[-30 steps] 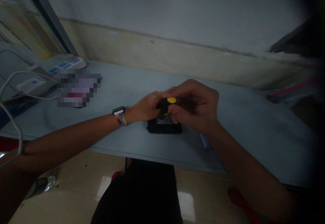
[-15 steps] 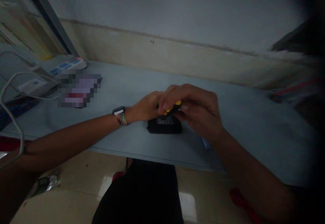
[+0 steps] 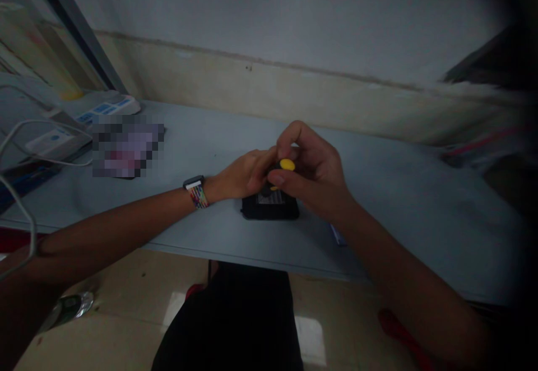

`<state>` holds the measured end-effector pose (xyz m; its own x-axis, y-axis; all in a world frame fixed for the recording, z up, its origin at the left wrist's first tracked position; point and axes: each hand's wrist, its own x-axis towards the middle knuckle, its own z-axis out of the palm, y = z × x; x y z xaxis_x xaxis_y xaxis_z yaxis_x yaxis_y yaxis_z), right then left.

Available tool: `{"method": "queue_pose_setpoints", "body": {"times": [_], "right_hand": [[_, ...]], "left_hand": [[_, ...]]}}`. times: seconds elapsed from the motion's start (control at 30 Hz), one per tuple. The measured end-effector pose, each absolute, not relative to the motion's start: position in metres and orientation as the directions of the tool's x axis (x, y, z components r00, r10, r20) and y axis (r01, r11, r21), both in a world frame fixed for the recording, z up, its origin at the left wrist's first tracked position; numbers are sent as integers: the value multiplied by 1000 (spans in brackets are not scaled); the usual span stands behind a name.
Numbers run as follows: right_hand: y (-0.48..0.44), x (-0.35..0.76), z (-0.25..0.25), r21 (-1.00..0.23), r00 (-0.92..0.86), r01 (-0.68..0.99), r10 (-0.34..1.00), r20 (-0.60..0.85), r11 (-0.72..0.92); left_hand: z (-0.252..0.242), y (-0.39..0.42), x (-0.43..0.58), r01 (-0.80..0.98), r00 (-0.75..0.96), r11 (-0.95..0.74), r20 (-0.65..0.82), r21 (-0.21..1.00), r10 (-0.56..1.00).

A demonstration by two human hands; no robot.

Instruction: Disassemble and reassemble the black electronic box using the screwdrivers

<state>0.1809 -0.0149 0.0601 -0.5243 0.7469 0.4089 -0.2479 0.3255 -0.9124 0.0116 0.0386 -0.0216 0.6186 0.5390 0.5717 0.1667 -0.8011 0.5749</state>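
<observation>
A black box-shaped device (image 3: pixel 269 210) with a printed label on top lies on the table. My left hand (image 3: pixel 251 174), with a watch (image 3: pixel 195 189) on its wrist, grips the far left part of the device; some of its fingers are hidden. Above the label, a screwdriver (image 3: pixel 287 165) with a yellow-capped black handle stands nearly upright. The fingers and thumb of my right hand (image 3: pixel 315 172) are closed around that handle. Its tip is out of sight behind the hands.
A pixelated flat item (image 3: pixel 128 147) lies at left, beside a white power strip (image 3: pixel 107 110) and a white cable (image 3: pixel 19 203). Under my right forearm a small bluish item (image 3: pixel 337 235) shows. The wall (image 3: pixel 252 85) rises behind the table. A bottle (image 3: pixel 71 309) lies on the floor.
My right hand has shifted a little left and its fingers have re-spread around the handle. The screwdriver has gone from tilted to more upright, showing its yellow end. My left hand stays put.
</observation>
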Motion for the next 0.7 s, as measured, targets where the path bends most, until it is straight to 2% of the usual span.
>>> {"method": "queue_pose_setpoints", "body": {"times": [0.17,0.3,0.47,0.7], "right_hand": [[-4,187,56,-842,-498,-269,681,537,468],[1,192,56,-799,-535,-275,605,590,535],[-5,199,63,-846,-588,-201,630,507,494],[-14,194,68,-885,-587,-266,664,463,383]], "left_hand": [[-27,46,15,153,638,-751,516,643,572],[-26,44,14,100,619,-747,547,657,564],[-27,44,14,102,633,-740,531,665,563],[-19,40,12,88,637,-755,545,650,544]]}}
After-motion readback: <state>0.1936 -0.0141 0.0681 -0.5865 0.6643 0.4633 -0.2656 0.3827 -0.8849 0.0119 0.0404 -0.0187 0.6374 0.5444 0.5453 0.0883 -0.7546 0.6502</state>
